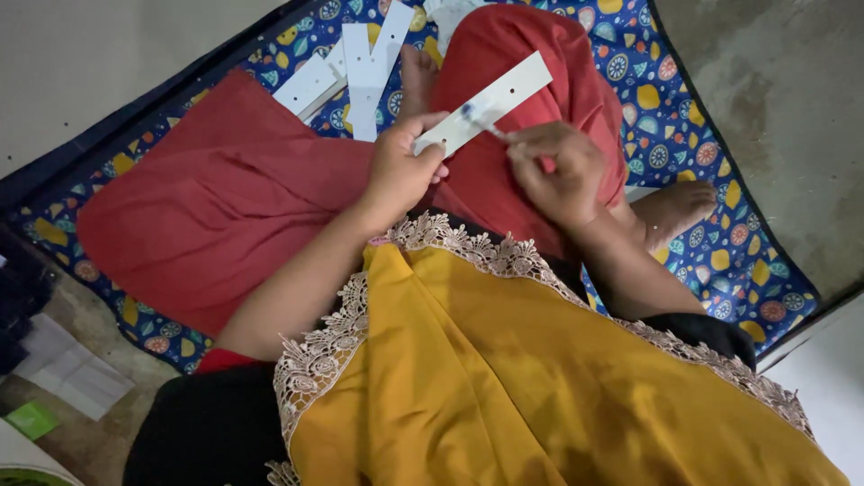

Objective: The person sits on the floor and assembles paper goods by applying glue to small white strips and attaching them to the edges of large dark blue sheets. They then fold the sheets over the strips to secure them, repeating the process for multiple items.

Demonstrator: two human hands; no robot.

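I see my left hand (402,171) clamped on a white strip (486,102); my right hand (556,169), at three o'clock, pinches a small pin (481,121) against it.

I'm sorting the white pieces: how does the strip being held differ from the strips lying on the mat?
The held strip is lifted over the red-clothed lap, pinched by the left hand; the loose strips lie flat on the patterned mat. The held strip is single, with the right hand putting a small tool to it; the loose strips overlap, untouched. Both are white, flat and narrow.
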